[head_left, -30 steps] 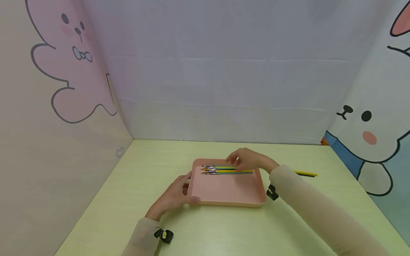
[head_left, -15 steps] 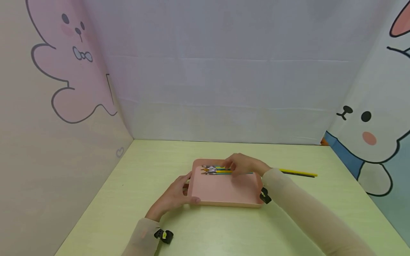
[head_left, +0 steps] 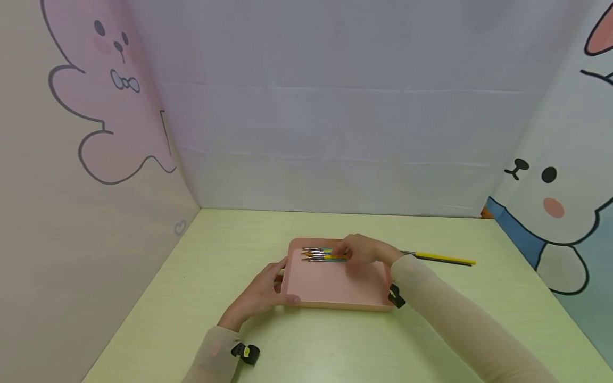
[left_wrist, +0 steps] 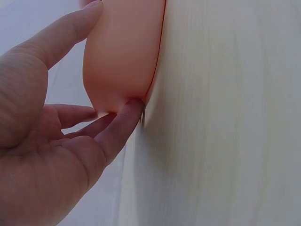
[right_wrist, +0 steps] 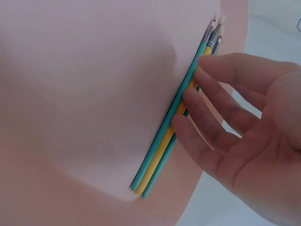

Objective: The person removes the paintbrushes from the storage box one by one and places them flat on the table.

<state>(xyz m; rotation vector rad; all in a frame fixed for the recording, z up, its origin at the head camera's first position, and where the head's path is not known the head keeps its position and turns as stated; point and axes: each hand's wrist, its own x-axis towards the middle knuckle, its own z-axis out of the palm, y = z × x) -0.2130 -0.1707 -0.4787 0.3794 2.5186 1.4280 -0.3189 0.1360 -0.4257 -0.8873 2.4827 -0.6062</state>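
A pink tray sits on the table, turned lengthwise from left to right. My left hand grips its left end, thumb on the near rim and fingertips around the end wall, as the left wrist view also shows. Several paintbrushes with green and yellow handles lie side by side in the tray, bristles to the left. Over them is my right hand. In the right wrist view its extended thumb and fingertips touch the handles from one side, without closing round them. The right hand hides the brushes' handle ends in the head view.
On the table to the right of the tray lie a yellow-handled paintbrush and a dark one alongside it, partly behind the right sleeve. A pale cloth stands behind the table, with printed cartoon panels at both sides.
My right hand has come down and slightly left onto the paintbrushes in the tray, uncovering more of the yellow brush at the right. The left hand and tray have stayed put.
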